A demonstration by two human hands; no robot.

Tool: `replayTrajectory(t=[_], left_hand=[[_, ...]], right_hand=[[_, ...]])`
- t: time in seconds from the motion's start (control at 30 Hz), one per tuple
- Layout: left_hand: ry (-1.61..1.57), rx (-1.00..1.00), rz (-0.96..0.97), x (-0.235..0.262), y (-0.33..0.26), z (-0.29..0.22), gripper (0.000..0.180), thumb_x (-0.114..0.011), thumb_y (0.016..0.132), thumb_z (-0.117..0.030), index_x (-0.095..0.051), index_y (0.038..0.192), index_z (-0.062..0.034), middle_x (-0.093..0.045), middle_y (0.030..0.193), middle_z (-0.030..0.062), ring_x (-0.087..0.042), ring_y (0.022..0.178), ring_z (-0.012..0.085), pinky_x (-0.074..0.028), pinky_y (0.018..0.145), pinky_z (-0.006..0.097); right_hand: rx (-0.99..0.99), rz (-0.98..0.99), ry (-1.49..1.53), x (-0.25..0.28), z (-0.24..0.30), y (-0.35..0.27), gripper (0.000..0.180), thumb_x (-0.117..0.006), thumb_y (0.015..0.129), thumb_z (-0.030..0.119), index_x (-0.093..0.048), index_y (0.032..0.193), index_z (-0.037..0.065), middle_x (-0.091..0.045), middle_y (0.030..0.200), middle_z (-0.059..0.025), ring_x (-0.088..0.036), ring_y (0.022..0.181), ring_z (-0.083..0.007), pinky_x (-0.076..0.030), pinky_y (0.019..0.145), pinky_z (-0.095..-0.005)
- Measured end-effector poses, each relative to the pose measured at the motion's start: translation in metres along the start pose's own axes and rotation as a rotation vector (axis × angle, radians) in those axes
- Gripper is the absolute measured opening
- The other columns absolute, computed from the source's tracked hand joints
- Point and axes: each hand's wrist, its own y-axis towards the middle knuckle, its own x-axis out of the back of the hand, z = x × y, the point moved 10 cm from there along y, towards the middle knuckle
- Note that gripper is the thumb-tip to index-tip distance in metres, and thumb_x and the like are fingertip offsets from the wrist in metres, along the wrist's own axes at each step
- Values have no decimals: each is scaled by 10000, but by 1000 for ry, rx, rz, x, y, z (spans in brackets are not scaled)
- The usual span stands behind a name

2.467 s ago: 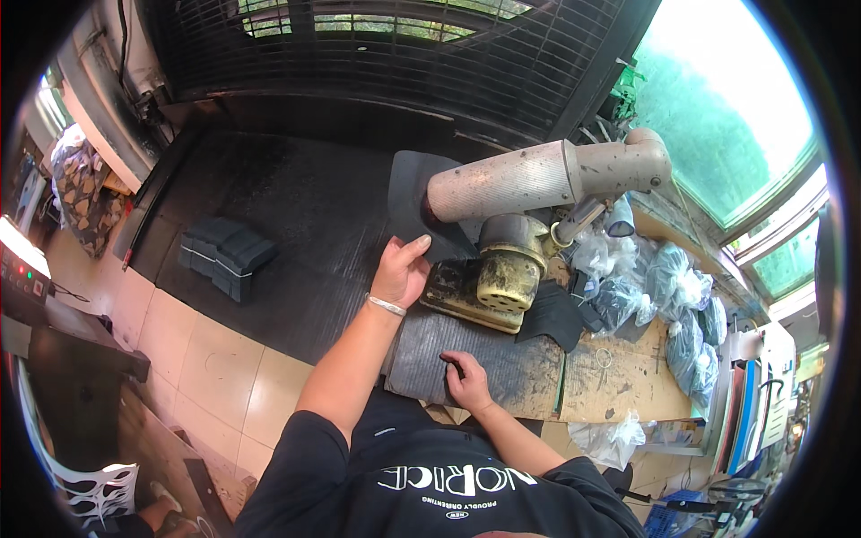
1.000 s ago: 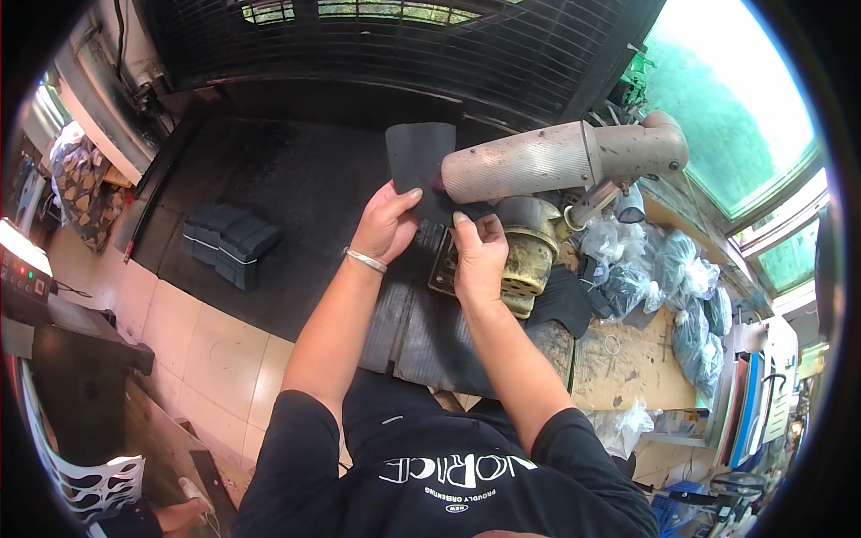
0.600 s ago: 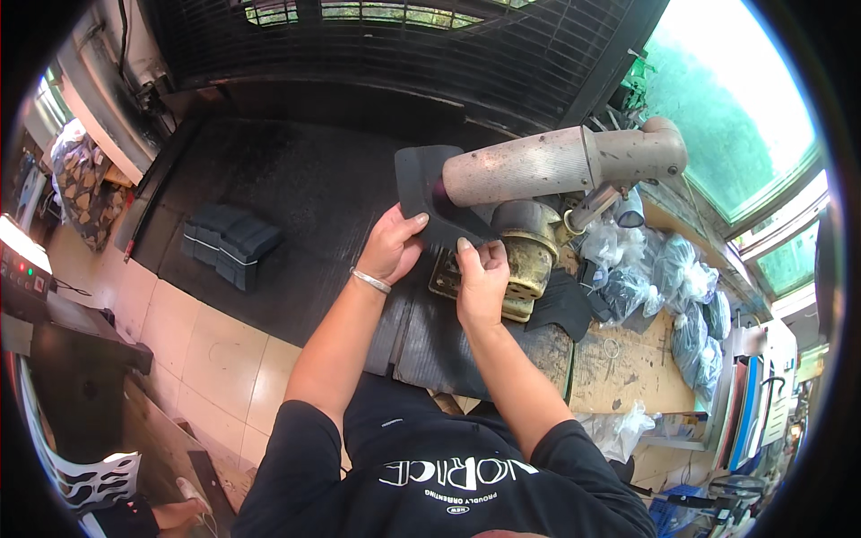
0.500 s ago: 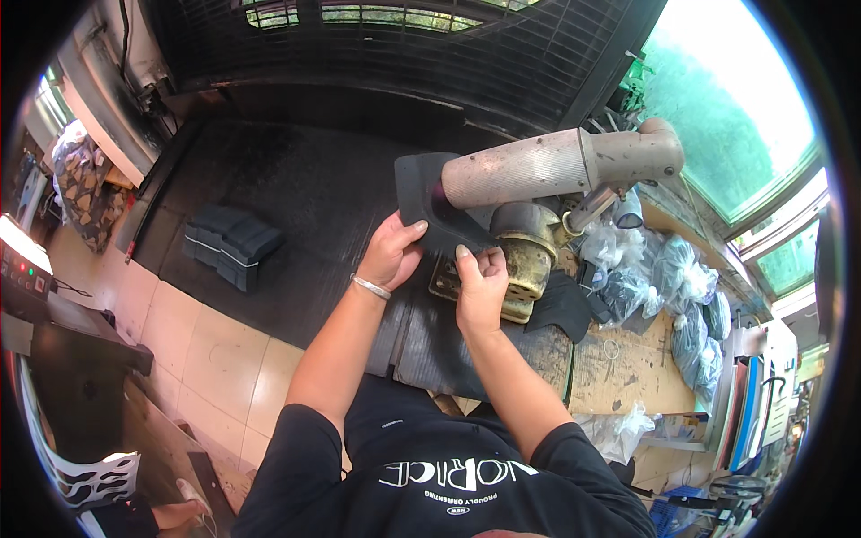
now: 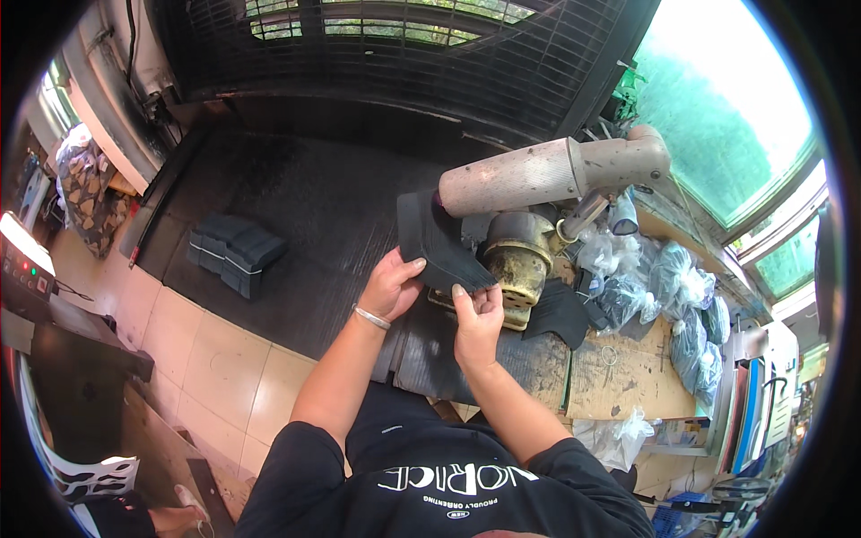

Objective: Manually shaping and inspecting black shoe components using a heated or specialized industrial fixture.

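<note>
My left hand point(image 5: 391, 287) and my right hand point(image 5: 478, 318) both pinch a black, L-shaped flat piece point(image 5: 432, 244) of thin sheet material. The left grips its lower left edge; the right pinches its lower right end. The piece's upper part stands right against the end of a silver ribbed cylinder point(image 5: 507, 177), part of a machine. A faint purple glow shows where they meet; whether they touch I cannot tell. Beneath the cylinder sits the machine's worn brass-coloured housing point(image 5: 520, 247), just beyond my right hand.
A banded stack of black pieces point(image 5: 235, 251) lies to the left on the dark bench point(image 5: 314, 206). More black pieces point(image 5: 558, 314) lie right of the housing. Clear plastic bags point(image 5: 668, 278) crowd the right side near the window. Behind the bench stands a dark grille point(image 5: 404, 63).
The black piece has tilted and now hangs a bit lower beside the cylinder's end, its face turned more edgewise. Both hands keep hold of it. The whole view has shifted slightly.
</note>
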Motion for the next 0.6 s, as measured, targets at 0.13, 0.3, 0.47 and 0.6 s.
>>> replayTrajectory(t=[0.13,0.3,0.47,0.6], left_hand=[[11,8,-7,-3,-9,4,423,-550,875,-56,-443,1269,52,-543,1259,161,-516,1184,271,-362,1050,404],[-97,12,-40,7,1,-4,317,-422,977,-133,-495,1228,46,-573,1230,151,-549,1144,256,-411,1009,395],[-31,-10,-66,10,32,-21,309,-442,972,-141,-502,1223,31,-584,1210,134,-562,1114,234,-422,997,385],[14,-38,-23,2,57,-41,315,-440,975,-124,-487,1242,36,-564,1231,121,-543,1127,210,-412,998,344]], right_hand=[[26,18,-10,6,-1,-8,382,-622,849,14,-460,1195,-3,-554,1167,-102,-532,1064,-154,-408,930,-282],[-14,28,-22,0,3,-2,391,-621,851,16,-452,1203,-6,-548,1182,-101,-531,1085,-158,-409,941,-284],[-38,41,-96,-5,-5,35,307,-657,838,59,-467,1070,-6,-561,1032,-73,-540,945,-122,-425,834,-247],[39,26,-49,-21,5,62,290,-694,812,48,-429,930,40,-459,815,-3,-450,700,-61,-406,635,-208]])
